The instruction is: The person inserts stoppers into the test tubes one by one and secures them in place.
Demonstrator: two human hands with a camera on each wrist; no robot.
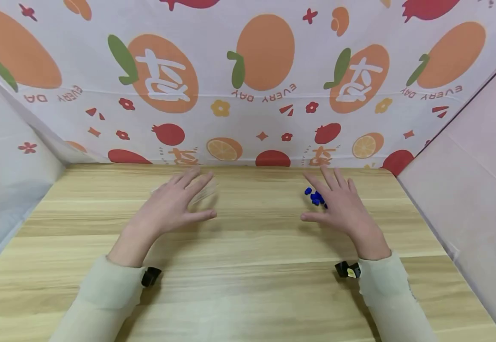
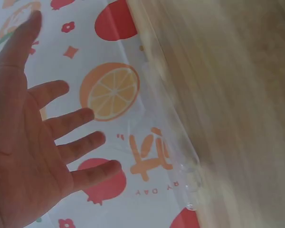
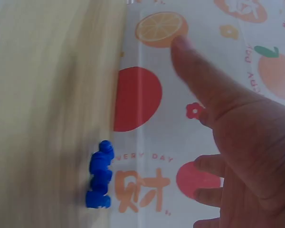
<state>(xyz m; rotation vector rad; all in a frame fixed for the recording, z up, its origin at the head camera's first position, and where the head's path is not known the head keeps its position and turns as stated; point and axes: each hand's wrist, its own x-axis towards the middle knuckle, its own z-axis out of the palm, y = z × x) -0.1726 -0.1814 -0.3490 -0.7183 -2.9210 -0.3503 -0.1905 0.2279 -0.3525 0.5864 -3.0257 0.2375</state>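
Note:
My left hand (image 1: pixel 168 204), fingers spread, hovers over the table's left half. Partly hidden beneath it lies a clear plastic item (image 1: pixel 205 192), see-through and long, with rounded bumps at one end in the left wrist view (image 2: pixel 192 187). In that view the left palm (image 2: pixel 23 142) faces it with nothing held. My right hand (image 1: pixel 342 204) is likewise spread, above and beside several small blue pieces (image 1: pixel 316 197). These dark blue pieces (image 3: pixel 100 175) look like little stubby caps, clustered together in the right wrist view. The right fingers hold nothing, and part of the cluster is hidden under them.
A light wood-grain table (image 1: pixel 239 275) carries everything. Behind it rises a white cloth (image 1: pixel 265 114) printed with oranges and red fruit. Pale side panels (image 1: pixel 479 156) stand along both sides. Small black devices (image 1: pixel 150 276) sit at the wrists by the cuffs.

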